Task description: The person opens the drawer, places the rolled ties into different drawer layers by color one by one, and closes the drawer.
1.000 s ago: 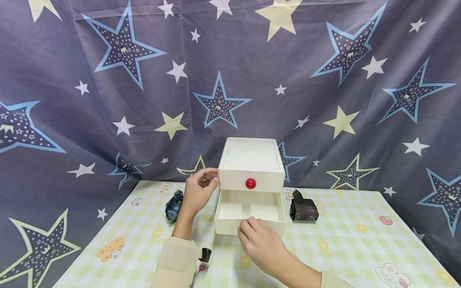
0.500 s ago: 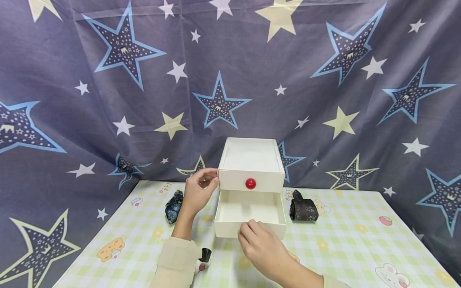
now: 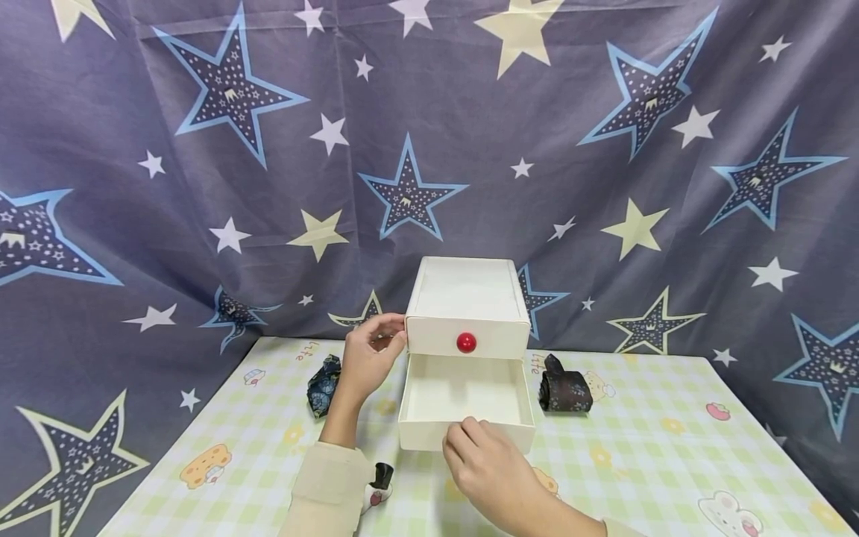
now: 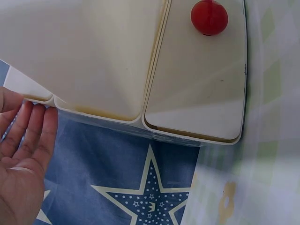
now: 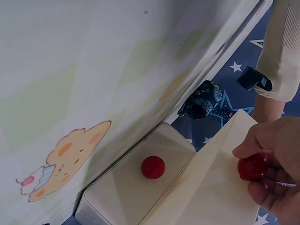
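A small white drawer cabinet (image 3: 470, 287) stands at the middle of the table. Its middle drawer (image 3: 463, 388) is pulled out, and the inside that shows holds nothing. At that drawer's front, my right hand (image 3: 486, 470) pinches the round red knob (image 5: 252, 166) between thumb and fingers. My left hand (image 3: 371, 358) rests its extended fingertips on the cabinet's left side, level with the top drawer (image 3: 436, 335). In the left wrist view, the bottom drawer (image 4: 197, 79) is closed, with its own red knob (image 4: 209, 18).
A rolled blue patterned necktie (image 3: 325, 385) lies left of the cabinet; a rolled dark brown one (image 3: 567, 391) lies to its right. A small black piece (image 3: 383, 475) shows beside the left sleeve. Behind the table hangs a star-patterned curtain (image 3: 470, 112).
The middle drawer has slid farther out toward me, with my right hand moving along at its front. My left hand stays where it was on the cabinet's side.
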Tool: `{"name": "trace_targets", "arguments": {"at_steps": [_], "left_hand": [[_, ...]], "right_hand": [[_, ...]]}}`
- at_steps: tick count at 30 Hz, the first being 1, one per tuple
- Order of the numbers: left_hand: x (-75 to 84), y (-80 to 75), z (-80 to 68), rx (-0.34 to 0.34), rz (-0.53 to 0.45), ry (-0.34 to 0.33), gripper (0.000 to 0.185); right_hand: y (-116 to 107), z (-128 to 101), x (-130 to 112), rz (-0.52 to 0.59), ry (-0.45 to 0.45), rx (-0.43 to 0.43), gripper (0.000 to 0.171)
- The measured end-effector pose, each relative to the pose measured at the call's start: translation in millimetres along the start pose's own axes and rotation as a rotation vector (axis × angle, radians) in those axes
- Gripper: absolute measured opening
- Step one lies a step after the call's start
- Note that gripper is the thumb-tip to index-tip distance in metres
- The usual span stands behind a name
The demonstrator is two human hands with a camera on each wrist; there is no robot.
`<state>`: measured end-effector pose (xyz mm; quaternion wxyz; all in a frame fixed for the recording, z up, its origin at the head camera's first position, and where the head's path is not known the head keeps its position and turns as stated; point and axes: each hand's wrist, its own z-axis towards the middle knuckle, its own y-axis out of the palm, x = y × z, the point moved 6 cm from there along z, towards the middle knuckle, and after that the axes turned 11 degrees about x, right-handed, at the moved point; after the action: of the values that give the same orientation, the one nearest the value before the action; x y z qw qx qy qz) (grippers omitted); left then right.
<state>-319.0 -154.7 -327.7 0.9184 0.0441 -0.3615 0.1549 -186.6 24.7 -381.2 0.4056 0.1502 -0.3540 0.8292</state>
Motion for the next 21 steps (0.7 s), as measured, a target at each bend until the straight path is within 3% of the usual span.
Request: {"name": "trace_targets", "arguments": {"at_steps": [3,12,21], "left_hand": [[-1.4,0.4,0.4,0.0,0.004,-0.001,0.023],[-33.8,2.5,1.4,0.009,0.011,-0.024,0.024],[-37.1,0.5,1.6,-0.001,-0.037,-0.023,0.023]], "right_hand": [[-2,0,-1,-0.003,0.002,-0.01,0.05],[-5,0,-4,-0.016,-0.002,-0.014,0.051],[-9,1,-8,0.002,0.003,-0.021,0.055]]}}
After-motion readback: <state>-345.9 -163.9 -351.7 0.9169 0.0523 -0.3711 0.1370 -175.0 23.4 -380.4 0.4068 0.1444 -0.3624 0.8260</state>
